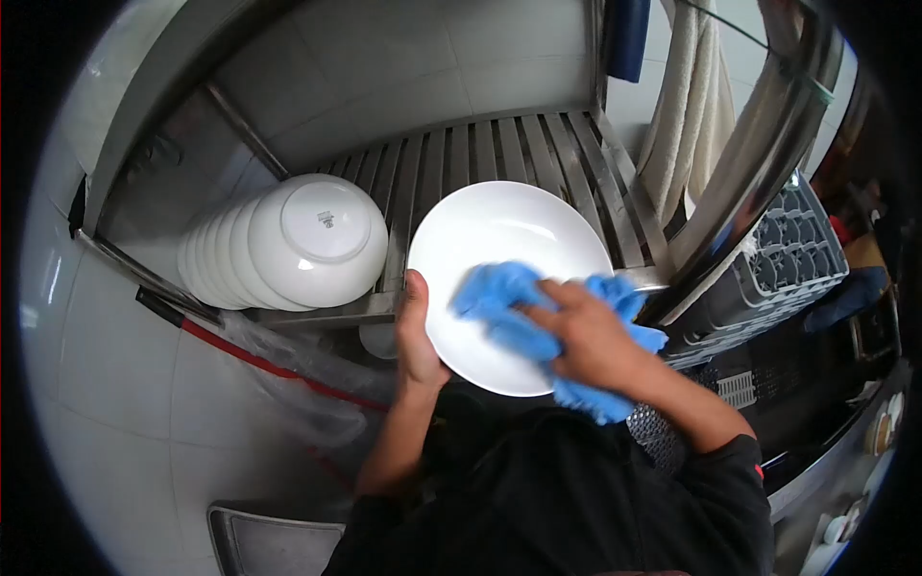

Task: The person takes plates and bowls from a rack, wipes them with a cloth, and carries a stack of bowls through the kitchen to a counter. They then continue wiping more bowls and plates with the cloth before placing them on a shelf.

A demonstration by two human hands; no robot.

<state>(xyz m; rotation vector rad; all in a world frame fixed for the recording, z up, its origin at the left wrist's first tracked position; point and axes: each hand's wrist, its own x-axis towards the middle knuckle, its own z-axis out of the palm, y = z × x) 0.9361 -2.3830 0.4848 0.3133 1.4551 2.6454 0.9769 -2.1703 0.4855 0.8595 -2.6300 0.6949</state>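
Observation:
A white round plate (538, 230) is held up in front of me, its inner face toward the camera. My left hand (419, 336) grips its left rim, thumb on the near side and the other fingers hidden behind. A blue cloth (600, 398) is bunched in my right hand (586, 336) and pressed against the plate's lower right part; cloth and fingers are somewhat blurred. Left of the plate, a stack of several white bowls (327, 226) lies upside down on the slatted metal shelf (461, 154).
Pale towels (682, 106) hang at the upper right by a metal post (740, 182). Grey plastic dish racks (792, 240) stand to the right. A red pole (250, 357) and clear plastic wrap (298, 384) are at lower left, above a metal tray (274, 542).

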